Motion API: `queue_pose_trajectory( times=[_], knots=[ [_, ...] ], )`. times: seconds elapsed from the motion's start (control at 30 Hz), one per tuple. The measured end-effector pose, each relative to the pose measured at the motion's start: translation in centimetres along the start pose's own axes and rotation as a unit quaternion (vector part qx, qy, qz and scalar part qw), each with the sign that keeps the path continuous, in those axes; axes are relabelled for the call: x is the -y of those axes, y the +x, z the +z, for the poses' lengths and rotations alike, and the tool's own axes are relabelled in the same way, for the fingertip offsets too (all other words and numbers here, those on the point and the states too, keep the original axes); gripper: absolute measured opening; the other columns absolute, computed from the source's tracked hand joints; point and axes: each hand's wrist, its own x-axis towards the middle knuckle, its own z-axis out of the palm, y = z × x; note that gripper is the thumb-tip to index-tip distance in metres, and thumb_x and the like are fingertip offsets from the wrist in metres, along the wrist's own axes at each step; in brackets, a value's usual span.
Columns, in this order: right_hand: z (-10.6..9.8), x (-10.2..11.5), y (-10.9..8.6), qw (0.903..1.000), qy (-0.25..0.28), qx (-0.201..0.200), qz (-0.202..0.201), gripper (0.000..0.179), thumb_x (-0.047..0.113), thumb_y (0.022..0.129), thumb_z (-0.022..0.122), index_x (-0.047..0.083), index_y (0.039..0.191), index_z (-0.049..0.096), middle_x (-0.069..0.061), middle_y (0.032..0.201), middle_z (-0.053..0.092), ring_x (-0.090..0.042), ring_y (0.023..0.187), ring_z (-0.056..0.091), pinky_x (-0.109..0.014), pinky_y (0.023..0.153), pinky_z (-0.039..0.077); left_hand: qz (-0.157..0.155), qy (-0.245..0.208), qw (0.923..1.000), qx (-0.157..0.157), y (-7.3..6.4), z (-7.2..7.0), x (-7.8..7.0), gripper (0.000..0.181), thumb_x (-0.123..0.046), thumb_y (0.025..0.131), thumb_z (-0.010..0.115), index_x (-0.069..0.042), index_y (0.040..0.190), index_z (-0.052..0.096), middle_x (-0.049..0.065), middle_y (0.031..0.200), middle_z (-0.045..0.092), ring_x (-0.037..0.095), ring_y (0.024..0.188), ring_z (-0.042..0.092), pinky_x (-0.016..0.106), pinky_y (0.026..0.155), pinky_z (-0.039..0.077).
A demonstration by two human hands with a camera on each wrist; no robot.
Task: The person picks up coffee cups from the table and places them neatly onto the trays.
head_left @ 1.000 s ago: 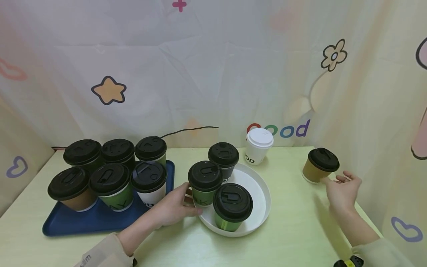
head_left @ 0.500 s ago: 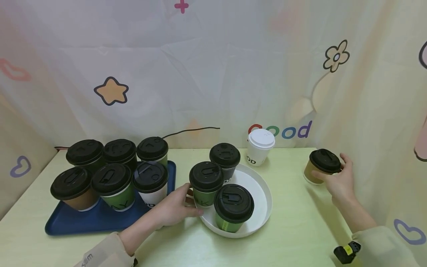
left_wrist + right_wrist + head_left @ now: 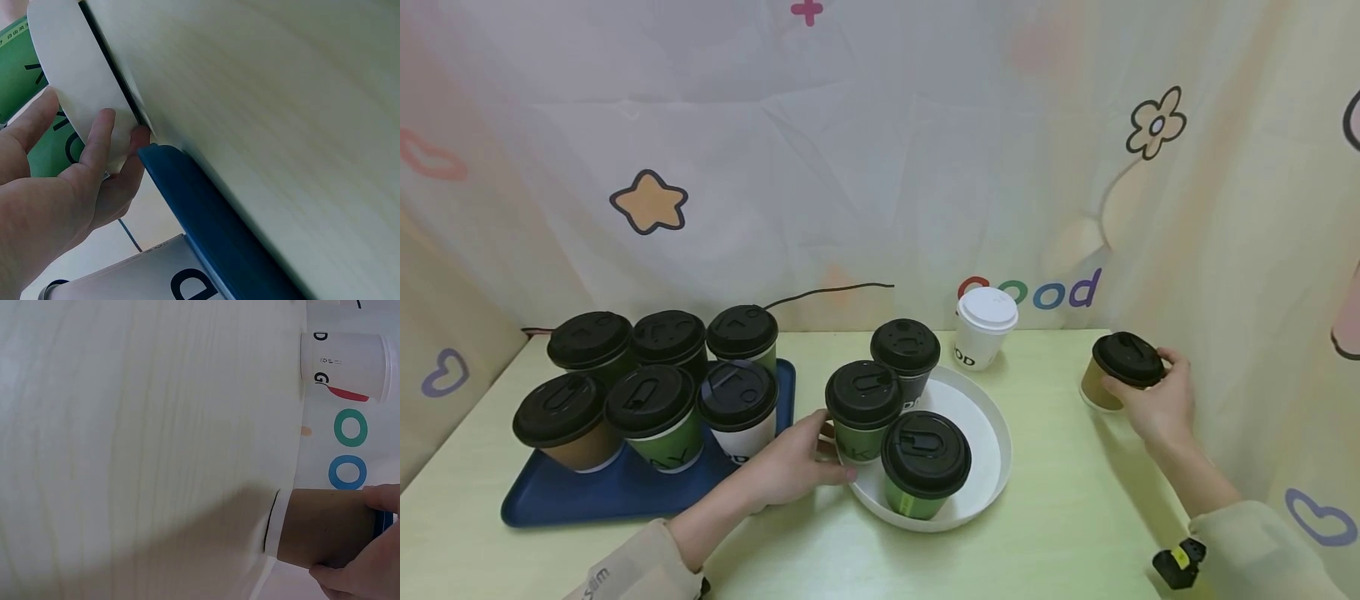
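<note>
In the head view, my right hand [image 3: 1161, 408] grips a brown paper coffee cup [image 3: 1101, 385] with a black lid, thumb in front and fingers round the far side. The right wrist view shows the brown cup [image 3: 325, 525] upright, its base at or very near the table. My left hand [image 3: 793, 462] rests against the left side of a round white tray [image 3: 988, 450]. In the left wrist view its fairly straight fingers [image 3: 100, 134] touch the tray's outer wall [image 3: 78, 69]. Closest to them stands a green cup [image 3: 857, 442]; whether they touch it, I cannot tell.
A second green cup [image 3: 917, 500] and a dark cup [image 3: 910, 383] stand at the white tray. Behind is a white-lidded cup [image 3: 981, 337]. A blue tray [image 3: 572, 500] on the left carries several black-lidded cups. A printed curtain [image 3: 865, 192] hangs behind the table.
My right hand has moved forward and closed its thumb and fingers round the brown cup. The left hand and the trays have stayed in place.
</note>
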Motion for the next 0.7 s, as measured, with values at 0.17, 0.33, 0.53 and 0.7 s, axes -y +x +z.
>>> queue_pose_trajectory(
  times=[0.17,0.33,0.53,0.7],
  knots=[
    [0.1,0.0,-0.2,0.9991,-0.027,-0.019,-0.028,0.091,0.020,0.090,0.078,-0.004,0.156,0.020,-0.034,0.146,0.038,-0.047,0.132,0.040,-0.057,0.109,0.032,-0.003,0.000,1.0000,-0.002,0.0,0.1,0.0,0.066,-0.010,0.086,0.085,0.001,0.139,0.049,0.015,0.125,0.059,0.034,0.116,0.062,0.047,0.095,0.054],
    [0.2,0.1,-0.5,0.9975,-0.043,-0.026,-0.050,0.087,0.025,0.091,0.078,-0.003,0.154,0.025,-0.031,0.137,0.045,-0.044,0.125,0.046,-0.051,0.096,0.038,-0.006,-0.002,1.0000,-0.002,0.0,0.1,-0.1,0.067,-0.010,0.086,0.085,0.002,0.140,0.048,0.015,0.125,0.059,0.034,0.116,0.061,0.047,0.095,0.054],
    [0.3,0.5,-1.0,0.9964,-0.054,-0.004,-0.066,0.094,0.033,0.091,0.078,-0.006,0.156,0.023,-0.033,0.138,0.045,-0.045,0.127,0.043,-0.052,0.095,0.039,-0.006,-0.001,1.0000,0.000,0.0,0.0,-0.1,0.069,-0.011,0.086,0.085,0.003,0.142,0.046,0.015,0.126,0.059,0.035,0.117,0.061,0.048,0.096,0.053],
    [0.6,0.8,-1.4,0.9954,-0.050,0.013,-0.081,0.087,0.035,0.091,0.079,-0.010,0.151,0.035,-0.032,0.138,0.046,-0.045,0.128,0.042,-0.057,0.100,0.035,-0.005,-0.001,1.0000,-0.002,0.0,0.0,-0.1,0.069,-0.011,0.086,0.085,0.003,0.142,0.046,0.016,0.126,0.058,0.035,0.117,0.061,0.049,0.097,0.053]
  ],
)
